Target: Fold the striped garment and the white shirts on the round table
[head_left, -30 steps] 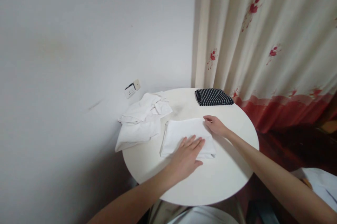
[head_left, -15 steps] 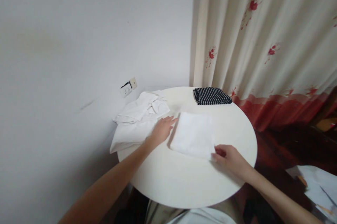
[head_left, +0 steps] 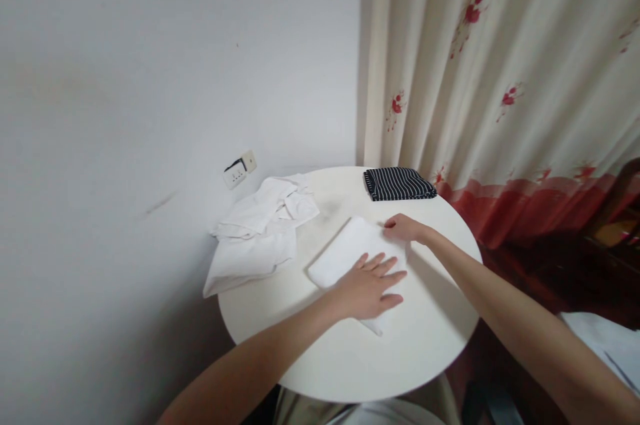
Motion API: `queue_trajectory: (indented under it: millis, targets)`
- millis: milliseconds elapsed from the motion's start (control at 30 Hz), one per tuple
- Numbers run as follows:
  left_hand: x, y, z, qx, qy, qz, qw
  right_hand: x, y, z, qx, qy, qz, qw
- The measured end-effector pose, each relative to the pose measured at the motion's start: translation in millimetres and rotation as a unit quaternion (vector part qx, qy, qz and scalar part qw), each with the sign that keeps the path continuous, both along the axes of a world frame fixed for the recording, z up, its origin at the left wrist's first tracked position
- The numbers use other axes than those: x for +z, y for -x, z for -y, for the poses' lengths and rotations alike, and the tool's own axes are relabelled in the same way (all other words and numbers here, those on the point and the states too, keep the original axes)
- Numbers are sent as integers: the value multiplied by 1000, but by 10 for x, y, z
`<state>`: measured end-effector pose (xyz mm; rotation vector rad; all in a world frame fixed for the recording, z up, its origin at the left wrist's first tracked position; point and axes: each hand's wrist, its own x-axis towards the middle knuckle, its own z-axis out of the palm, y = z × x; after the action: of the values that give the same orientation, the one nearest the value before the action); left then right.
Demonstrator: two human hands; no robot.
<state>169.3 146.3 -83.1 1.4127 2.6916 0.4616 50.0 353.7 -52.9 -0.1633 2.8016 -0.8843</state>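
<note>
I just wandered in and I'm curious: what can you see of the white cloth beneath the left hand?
The white cloth is plain, soft-looking and folded, lying askew on the round table. A pointed corner shows at its near end. The left hand spreads flat over it; the right hand touches its far-right edge.

Round white worktop beside a pale, scuffed wall bearing a power socket; at right, cream curtain with red floral motifs and red lower band; dark reddish floor below.
</note>
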Motion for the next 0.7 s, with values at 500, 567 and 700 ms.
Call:
queue_trajectory:
  millis: [500,567,700]
  targets:
    - [271,-68,185,-132,-122,50,982,174,199,-215,81,275,320,903]
    - [303,-61,203,-119,-153,42,980,253,141,-300,66,300,322,896]
    - [284,-50,191,-44,-259,12,965,581,34,-440,2,333,291,897]
